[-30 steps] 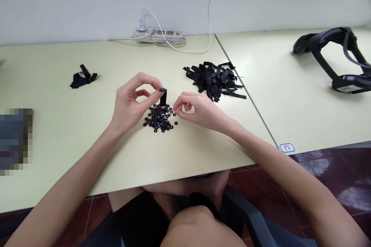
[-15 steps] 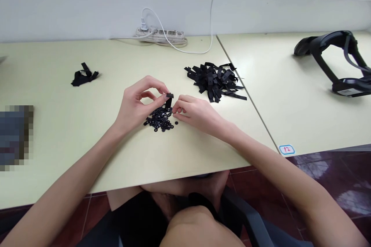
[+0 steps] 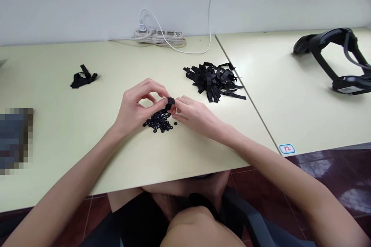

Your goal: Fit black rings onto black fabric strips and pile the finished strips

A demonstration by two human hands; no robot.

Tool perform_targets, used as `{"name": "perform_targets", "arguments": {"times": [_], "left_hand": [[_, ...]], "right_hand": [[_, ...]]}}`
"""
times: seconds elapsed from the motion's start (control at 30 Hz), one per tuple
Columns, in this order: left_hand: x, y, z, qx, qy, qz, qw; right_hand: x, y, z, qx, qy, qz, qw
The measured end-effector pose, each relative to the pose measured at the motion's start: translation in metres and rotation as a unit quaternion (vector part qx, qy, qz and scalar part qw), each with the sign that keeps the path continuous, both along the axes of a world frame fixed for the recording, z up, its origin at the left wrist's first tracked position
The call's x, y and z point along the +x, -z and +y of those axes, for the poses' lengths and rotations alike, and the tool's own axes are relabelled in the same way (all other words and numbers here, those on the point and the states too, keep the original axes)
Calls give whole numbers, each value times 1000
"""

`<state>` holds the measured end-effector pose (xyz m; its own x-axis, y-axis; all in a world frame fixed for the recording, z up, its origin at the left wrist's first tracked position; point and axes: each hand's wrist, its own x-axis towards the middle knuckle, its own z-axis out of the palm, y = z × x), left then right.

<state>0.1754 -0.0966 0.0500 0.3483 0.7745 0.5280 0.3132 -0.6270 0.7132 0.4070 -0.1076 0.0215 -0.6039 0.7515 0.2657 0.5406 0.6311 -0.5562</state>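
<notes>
My left hand (image 3: 139,102) pinches a short black fabric strip (image 3: 171,101) between thumb and fingertips, above a pile of small black washer-like rings (image 3: 159,121). The strip is bent, and its lower part hangs toward the rings. From the other side, my right hand (image 3: 193,114) has its fingers curled in, with the forefinger tip touching the strip's edge. What lies between its fingertips is hidden. One loose black disc (image 3: 175,123) rests beside the pile, just below my right fingers.
A heap of black strips (image 3: 214,81) lies at the back right, a smaller bunch (image 3: 82,79) at the left. By the wall sits a power strip (image 3: 159,36) with a white cable (image 3: 188,51). A black headset (image 3: 327,58) stands far right, near a number label (image 3: 287,149).
The strip has tilted and dropped slightly, its flat end now facing up. My right fingers have moved up to meet it. The rings and heaps lie as before.
</notes>
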Motion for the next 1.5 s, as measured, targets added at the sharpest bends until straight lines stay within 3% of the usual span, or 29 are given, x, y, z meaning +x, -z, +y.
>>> {"name": "perform_targets", "arguments": {"times": [0.4, 0.5, 0.67, 0.83, 1.23, 1.5], "left_hand": [[-1, 1, 0, 2, 11, 10, 1000], [-1, 1, 1, -1, 12, 12, 1000], [0, 2, 0, 1, 18, 9, 1000], [2, 2, -2, 3, 28, 0, 1000], [3, 1, -2, 5, -4, -24, 1000], [6, 6, -3, 47, -7, -45, 998]], "right_hand": [[4, 13, 4, -24, -46, 55, 997], [5, 8, 5, -35, -29, 67, 997], [7, -11, 6, -2, 49, 200, 979], [4, -17, 2, -21, 40, 324, 945], [2, -20, -3, -40, 44, 367, 928], [0, -18, -3, -41, 42, 384, 921]]}}
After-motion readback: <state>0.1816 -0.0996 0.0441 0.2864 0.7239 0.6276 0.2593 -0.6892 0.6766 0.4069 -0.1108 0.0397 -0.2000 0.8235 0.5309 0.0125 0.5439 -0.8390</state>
